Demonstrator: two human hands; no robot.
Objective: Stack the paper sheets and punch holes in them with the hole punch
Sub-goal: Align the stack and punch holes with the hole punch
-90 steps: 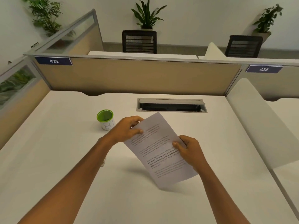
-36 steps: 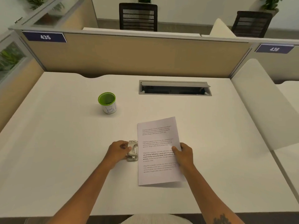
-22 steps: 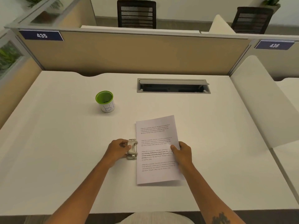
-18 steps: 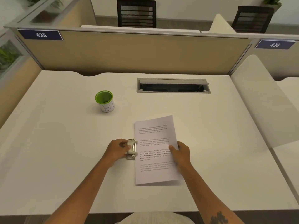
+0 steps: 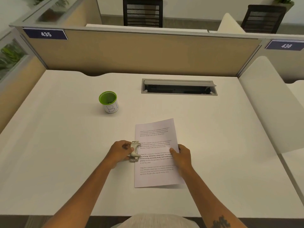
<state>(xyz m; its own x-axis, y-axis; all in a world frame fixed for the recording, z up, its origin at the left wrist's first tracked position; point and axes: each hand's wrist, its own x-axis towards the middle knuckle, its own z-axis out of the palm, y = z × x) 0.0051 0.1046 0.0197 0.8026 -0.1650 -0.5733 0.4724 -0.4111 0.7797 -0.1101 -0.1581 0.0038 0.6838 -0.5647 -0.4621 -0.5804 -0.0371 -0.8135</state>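
The hole punch (image 5: 135, 151) is gripped by the left hand (image 5: 121, 152) at the left edge of the paper sheets (image 5: 154, 176); their right edge is held by the right hand (image 5: 183, 156), thumb on top, flat on the table (image 5: 65, 145)

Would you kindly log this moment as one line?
left hand grips hole punch | right hand holds paper sheets flat | left edge at punch
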